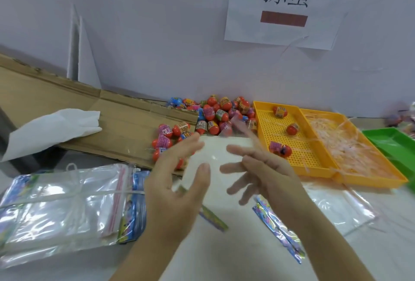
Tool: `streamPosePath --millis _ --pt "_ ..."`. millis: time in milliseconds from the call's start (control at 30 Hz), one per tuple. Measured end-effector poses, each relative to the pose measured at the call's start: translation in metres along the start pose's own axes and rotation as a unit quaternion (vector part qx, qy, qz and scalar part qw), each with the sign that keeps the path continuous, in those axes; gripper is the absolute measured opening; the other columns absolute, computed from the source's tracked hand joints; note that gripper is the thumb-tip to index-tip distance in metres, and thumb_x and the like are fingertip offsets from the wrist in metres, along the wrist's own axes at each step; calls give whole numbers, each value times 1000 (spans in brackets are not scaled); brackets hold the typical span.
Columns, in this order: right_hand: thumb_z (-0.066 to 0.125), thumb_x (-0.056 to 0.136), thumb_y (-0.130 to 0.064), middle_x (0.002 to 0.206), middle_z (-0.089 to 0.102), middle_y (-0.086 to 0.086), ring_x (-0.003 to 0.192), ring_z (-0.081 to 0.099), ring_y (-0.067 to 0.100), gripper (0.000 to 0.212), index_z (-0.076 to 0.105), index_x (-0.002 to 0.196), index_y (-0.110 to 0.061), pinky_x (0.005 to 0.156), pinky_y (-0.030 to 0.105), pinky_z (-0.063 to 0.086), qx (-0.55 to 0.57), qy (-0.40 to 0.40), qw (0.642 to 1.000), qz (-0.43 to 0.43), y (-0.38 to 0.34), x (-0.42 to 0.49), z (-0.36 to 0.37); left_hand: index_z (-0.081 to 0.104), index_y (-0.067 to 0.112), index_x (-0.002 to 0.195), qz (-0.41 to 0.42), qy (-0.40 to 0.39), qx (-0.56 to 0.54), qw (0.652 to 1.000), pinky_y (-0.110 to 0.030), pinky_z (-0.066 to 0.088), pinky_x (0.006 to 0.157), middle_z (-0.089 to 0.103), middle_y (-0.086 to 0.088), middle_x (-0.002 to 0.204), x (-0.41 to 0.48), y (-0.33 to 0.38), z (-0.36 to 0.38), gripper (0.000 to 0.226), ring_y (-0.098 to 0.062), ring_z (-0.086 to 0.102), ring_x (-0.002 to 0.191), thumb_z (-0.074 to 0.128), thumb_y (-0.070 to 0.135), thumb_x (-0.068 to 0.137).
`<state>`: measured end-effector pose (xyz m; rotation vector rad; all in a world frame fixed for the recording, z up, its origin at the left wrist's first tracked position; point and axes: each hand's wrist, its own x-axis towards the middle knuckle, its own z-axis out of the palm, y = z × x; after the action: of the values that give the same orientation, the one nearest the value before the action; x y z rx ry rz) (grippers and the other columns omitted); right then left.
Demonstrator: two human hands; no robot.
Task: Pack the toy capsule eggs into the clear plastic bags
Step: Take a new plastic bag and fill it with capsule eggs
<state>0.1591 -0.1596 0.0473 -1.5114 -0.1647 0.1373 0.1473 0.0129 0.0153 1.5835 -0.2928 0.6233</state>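
Note:
A heap of red and multicoloured toy capsule eggs [215, 114] lies against the wall at the back centre. In front of it, a clear plastic bag [215, 159] with a colourful header strip is up off the table between my hands. My left hand [179, 181] holds the bag's left edge, thumb in front and fingers behind. My right hand [260, 168] is at the bag's right side with its fingers spread and blurred by motion. No egg is in either hand. Three eggs lie in the perforated yellow tray [267, 128].
A tied bundle of clear bags [62, 202] lies at the left. Flattened cardboard [112, 121] bears a white cloth [51, 128]. A second yellow tray [350, 148] holds plastic strips, and beside it is a green tray [390, 141]. More flat bags [336, 208] lie at the right.

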Motion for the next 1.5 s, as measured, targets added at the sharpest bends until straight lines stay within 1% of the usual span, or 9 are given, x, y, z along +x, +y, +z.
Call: streamPosePath --millis 167,267,433,633,733,900,1033,1233,1500 --pt "57 90 -25 90 73 12 62 69 27 28 69 115 -28 47 28 54 -67 -181 980 45 -6 12 -10 76 35 101 -303 -230 -128 916 -14 54 71 75 6 105 19 -2 -14 39 -9 72 94 84 50 66" --pt "60 85 -47 92 72 16 61 68 28 51 52 132 -29 53 33 56 -41 -143 988 40 -3 31 2 80 21 89 -333 -140 -188 913 -23 58 59 77 -5 92 17 -3 -6 25 -23 75 81 69 35 72" --pt "49 100 -21 96 65 2 79 67 17 25 54 123 -26 63 25 58 -210 113 965 -109 23 73 23 80 20 76 -317 20 -191 929 -22 55 52 76 -5 78 24 -8 -11 16 -21 74 67 69 30 70" --pt "53 95 -12 65 62 8 52 63 16 21 62 78 -5 49 26 53 -408 -105 907 -19 49 91 49 80 20 81 -308 38 -182 933 -26 56 53 77 -10 80 26 -7 -13 29 -21 73 67 76 36 57" --pt "58 91 -8 103 62 6 93 62 20 17 62 107 -10 81 33 53 -435 -45 898 -46 60 96 44 81 22 79 -311 37 -179 933 -25 56 54 77 -9 80 24 -8 -11 21 -22 74 68 75 30 61" --pt "63 91 -18 85 65 -20 75 61 0 28 57 100 -43 68 15 49 -230 134 954 -141 8 94 12 79 15 79 -312 49 -195 928 -21 54 50 77 -8 78 24 -7 -10 17 -21 74 64 73 22 65" --pt "72 77 -26 75 71 -8 68 68 9 32 55 103 -32 64 20 54 -63 46 971 -224 -44 68 -4 79 15 82 -324 41 -190 926 -22 56 53 77 -6 83 23 -8 -10 22 -24 75 70 75 26 63" --pt "66 88 -26 90 69 -10 82 65 13 20 67 107 -33 75 21 50 -346 -49 903 -251 -57 51 9 78 19 84 -290 19 -157 944 -22 56 52 77 -4 80 20 -7 -8 16 -23 75 68 74 24 70" --pt "60 87 -39 92 64 -18 90 60 4 23 63 110 -35 80 24 47 -402 -75 894 -185 -51 54 15 78 25 94 -262 -7 -166 951 -22 55 52 77 -4 85 19 -7 -9 27 -25 74 65 78 25 67"
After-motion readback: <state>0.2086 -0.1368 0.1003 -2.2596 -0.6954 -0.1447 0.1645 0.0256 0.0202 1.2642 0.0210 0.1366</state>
